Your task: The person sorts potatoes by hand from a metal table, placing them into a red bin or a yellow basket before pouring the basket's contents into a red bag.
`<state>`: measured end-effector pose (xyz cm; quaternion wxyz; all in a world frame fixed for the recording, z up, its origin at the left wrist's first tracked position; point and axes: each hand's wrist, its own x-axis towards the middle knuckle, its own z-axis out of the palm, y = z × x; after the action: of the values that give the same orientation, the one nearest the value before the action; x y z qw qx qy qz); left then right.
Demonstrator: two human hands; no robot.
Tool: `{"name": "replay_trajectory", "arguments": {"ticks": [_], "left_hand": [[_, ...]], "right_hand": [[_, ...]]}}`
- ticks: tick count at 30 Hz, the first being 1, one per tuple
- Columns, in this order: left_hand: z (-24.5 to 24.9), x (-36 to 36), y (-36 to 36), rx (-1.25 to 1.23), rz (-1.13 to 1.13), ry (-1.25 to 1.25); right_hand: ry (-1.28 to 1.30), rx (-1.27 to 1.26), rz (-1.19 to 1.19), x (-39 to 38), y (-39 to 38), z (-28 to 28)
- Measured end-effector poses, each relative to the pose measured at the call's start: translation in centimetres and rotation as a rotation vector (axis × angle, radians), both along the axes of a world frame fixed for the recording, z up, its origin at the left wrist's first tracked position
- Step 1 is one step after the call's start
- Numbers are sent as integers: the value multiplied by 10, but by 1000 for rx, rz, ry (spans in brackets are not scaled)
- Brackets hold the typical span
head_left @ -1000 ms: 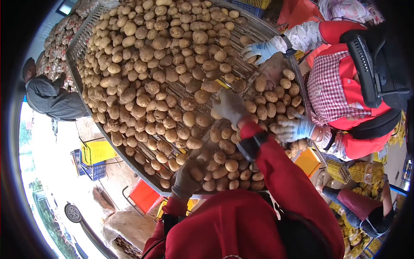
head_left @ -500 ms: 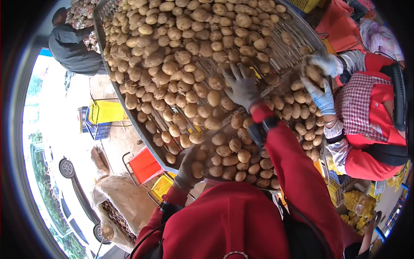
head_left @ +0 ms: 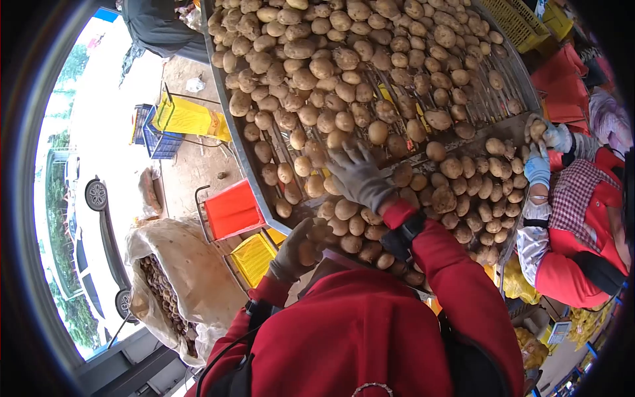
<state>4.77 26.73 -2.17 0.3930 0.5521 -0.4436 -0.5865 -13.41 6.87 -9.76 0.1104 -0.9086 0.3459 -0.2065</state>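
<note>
L hand (head_left: 290, 257): potato (head_left: 309, 252) — R hand (head_left: 360, 177) on pile (head_left: 331, 66)

Pretty clearly a potato sorting and packing yard, open to the street rather than any indoor shop. There's one huge metal table (head_left: 261, 195) with slatted bars, heaped with loose potatoes (head_left: 317, 66), and another worker in blue gloves (head_left: 537, 165) picking along its right edge. Off its left edge you've got a big open sack (head_left: 172, 264) of spuds, red (head_left: 231, 212) and yellow crates (head_left: 251, 258) on bare ground, and a parked car (head_left: 99, 218) right behind them.
</note>
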Motion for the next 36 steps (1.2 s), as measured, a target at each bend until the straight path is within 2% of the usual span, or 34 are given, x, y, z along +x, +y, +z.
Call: {"name": "replay_trajectory", "arguments": {"ticks": [1,2,3,4,7,9,12,13,15,17,18,20,21,23,24,26,28,29,30,32,33,35,36], "left_hand": [[11,-1,-1,-153,-33,-226],[13,8,-5,-155,-83,-290],[15,18,-9,-158,-135,-354],[7,26,-5,-199,-133,-369],[-27,48,-3,-185,-56,-318],[-21,51,-10,-117,21,-318],[-17,64,-27,-327,-58,-462],[-32,73,-27,-147,-12,-98],[-41,79,-48,-157,-166,-159],[-51,70,-73,22,-155,-124],[-59,46,-86,205,-67,-57],[-62,29,-95,280,-100,5],[-59,30,-96,172,-211,2],[-55,38,-92,-382,-448,-345],[-53,42,-90,-667,-468,-513],[-3,46,-63,-334,-349,-421],[-23,69,-38,18,-176,58],[-28,69,-27,55,-112,147],[-33,69,-16,88,-46,237],[-23,62,3,-132,36,82],[-16,64,4,242,294,749],[-11,57,17,-234,103,300],[-11,57,20,-151,88,371]], "right_hand": [[-101,-92,-12,-8,8,-15],[-195,-184,-21,-20,13,-24],[-121,-108,-62,-38,16,-17],[-44,-26,-106,-57,22,-6],[-25,-67,-205,-95,40,-2],[-55,-65,-269,-110,50,9],[-163,-42,-345,-123,71,23],[-186,-3,-375,-127,83,28],[-228,46,-407,-134,105,29],[-235,144,-434,-136,130,27],[-236,192,-447,-137,143,25],[-292,260,-461,-134,160,23],[-301,263,-460,-129,165,30],[-313,236,-460,-121,169,34],[-323,244,-441,-120,167,34],[-355,257,-432,-113,157,33],[-273,421,-425,-105,136,46],[-225,507,-408,-104,126,52],[-281,442,-441,-105,118,54],[-410,323,-473,-97,106,52],[-377,398,-527,-99,106,44],[-333,437,-497,-95,109,39],[-306,446,-491,-96,110,39]]}}
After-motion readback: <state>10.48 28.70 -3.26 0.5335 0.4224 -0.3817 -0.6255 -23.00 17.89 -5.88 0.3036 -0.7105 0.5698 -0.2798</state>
